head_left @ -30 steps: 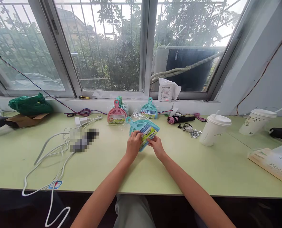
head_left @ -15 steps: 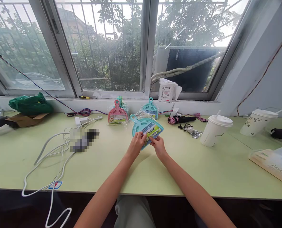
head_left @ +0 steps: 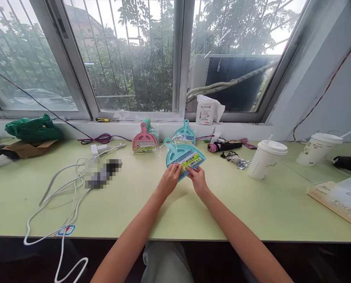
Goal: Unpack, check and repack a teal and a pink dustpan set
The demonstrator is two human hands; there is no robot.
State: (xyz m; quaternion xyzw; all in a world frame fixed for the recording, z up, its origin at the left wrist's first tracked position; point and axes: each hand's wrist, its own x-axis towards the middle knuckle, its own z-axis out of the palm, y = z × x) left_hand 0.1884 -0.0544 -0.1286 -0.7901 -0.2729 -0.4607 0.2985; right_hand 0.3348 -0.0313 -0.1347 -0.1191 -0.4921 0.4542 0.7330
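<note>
A teal dustpan-and-brush set with a yellow-green label hangs tilted above the table, its handle up and to the left. My left hand pinches its lower left edge, and my right hand grips the bottom edge close by. Behind it, another teal set leans against the wall under the window. To the left of that, a pink dustpan set fronts a row of green ones in clear wrap.
White cables and a blurred dark object lie left on the green table. Two white cups, a folded black-and-pink umbrella, keys and a tissue pack are on the right. A green bag sits back left.
The held teal set has turned slightly, its handle shifting up and right. Both hands keep their hold. The whole view has shifted a little.
</note>
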